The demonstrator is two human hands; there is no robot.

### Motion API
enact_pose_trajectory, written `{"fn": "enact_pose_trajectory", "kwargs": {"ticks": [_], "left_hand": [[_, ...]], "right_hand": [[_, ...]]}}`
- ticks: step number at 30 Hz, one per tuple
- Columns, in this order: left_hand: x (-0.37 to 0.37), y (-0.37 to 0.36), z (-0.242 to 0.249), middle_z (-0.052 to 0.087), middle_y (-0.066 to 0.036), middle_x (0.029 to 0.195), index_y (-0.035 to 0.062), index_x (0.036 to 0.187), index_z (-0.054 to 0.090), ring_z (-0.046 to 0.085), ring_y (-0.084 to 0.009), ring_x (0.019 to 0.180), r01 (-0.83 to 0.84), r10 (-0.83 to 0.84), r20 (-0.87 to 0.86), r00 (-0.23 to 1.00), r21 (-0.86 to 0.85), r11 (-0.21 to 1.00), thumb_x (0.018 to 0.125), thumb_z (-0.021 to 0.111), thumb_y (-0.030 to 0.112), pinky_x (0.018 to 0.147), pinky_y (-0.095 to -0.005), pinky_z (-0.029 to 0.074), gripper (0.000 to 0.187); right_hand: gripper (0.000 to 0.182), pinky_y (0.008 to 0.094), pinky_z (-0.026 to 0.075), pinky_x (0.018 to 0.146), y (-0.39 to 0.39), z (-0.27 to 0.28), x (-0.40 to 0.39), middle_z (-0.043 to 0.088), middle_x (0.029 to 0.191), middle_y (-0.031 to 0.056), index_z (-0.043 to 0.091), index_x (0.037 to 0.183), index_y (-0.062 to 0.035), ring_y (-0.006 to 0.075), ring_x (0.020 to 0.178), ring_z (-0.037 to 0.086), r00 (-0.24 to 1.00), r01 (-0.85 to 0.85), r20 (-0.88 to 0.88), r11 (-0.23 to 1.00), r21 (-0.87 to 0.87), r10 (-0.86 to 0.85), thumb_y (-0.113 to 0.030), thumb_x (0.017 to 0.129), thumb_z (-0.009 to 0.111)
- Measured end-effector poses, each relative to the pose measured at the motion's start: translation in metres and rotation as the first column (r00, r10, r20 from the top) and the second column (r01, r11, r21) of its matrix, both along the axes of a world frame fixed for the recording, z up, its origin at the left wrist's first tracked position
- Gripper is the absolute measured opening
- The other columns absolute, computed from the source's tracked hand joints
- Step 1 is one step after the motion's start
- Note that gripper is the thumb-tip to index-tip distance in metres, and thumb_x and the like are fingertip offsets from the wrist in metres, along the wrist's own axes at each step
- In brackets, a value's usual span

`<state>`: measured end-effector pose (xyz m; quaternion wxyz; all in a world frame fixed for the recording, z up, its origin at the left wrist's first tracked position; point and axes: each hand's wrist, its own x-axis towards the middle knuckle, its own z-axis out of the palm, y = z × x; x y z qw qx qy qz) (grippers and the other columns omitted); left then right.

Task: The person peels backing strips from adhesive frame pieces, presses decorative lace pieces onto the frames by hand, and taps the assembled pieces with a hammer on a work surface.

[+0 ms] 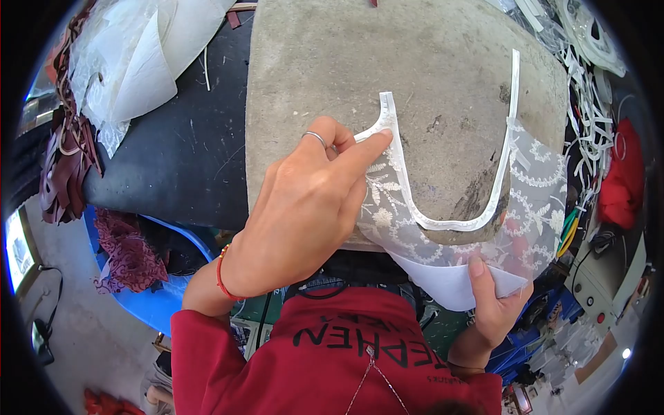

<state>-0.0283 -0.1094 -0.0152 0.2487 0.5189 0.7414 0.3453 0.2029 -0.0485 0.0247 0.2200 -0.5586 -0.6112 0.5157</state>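
A sheer white lace shoe upper (543,200) lies partly over the front edge of the work block, its U-shaped opening edged with white binding tape (448,225). Two narrow tape ends stick up beyond the lace. My left hand (304,187), with a ring and a red bracelet, pinches the bound edge near the left tape end between thumb and index finger. At the lower edge, my right hand (496,304) has its thumb on top of the smooth white toe lining (443,280). Its fingers are underneath, showing faintly through the mesh.
Beneath the upper is a worn grey work block (311,69). White lace pieces (145,69) lie on a black surface (173,152) at left. Maroon strips (66,166) hang beside it, above a blue tub (145,304). White strips (588,117) hang at right near a red cloth (621,176).
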Motion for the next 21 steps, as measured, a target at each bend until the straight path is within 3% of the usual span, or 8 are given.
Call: {"fn": "enact_pose_trajectory", "kwargs": {"ticks": [5,11,21], "left_hand": [[0.007,0.004,0.003,0.056,-0.011,0.086,0.0060,0.111,0.066,0.057,-0.0225,0.070,-0.025,0.021,-0.086,0.996,-0.036,0.999,0.082,0.066,0.003,0.063,-0.0321,0.047,0.030],[0.021,0.006,0.005,0.054,-0.009,0.088,0.0068,0.114,0.065,0.056,-0.0212,0.070,-0.066,0.051,-0.196,0.979,-0.074,0.995,0.072,0.079,0.019,0.062,-0.0325,0.048,0.046],[0.034,0.006,0.000,0.054,-0.008,0.089,0.0066,0.116,0.064,0.057,-0.0204,0.071,-0.119,0.094,-0.313,0.945,-0.062,0.991,0.064,0.083,0.021,0.063,-0.0320,0.048,0.057]], "right_hand": [[0.050,0.0281,0.048,0.082,0.005,-0.002,0.002,0.063,0.108,0.0149,0.050,0.125,0.0082,0.0175,0.092,0.062,1.000,-0.014,0.004,1.000,-0.019,0.014,0.004,0.079,0.066],[0.045,0.0271,0.050,0.075,0.011,-0.009,-0.001,0.066,0.100,0.0137,0.052,0.122,0.0088,0.0173,0.084,0.065,0.997,-0.072,-0.020,0.997,0.009,0.072,0.004,0.079,0.065],[0.030,0.0242,0.048,0.066,0.023,-0.017,0.005,0.070,0.086,0.0097,0.061,0.109,0.0075,0.0104,0.071,0.062,0.979,-0.205,0.017,0.973,0.105,0.205,0.002,0.080,0.065]]}}
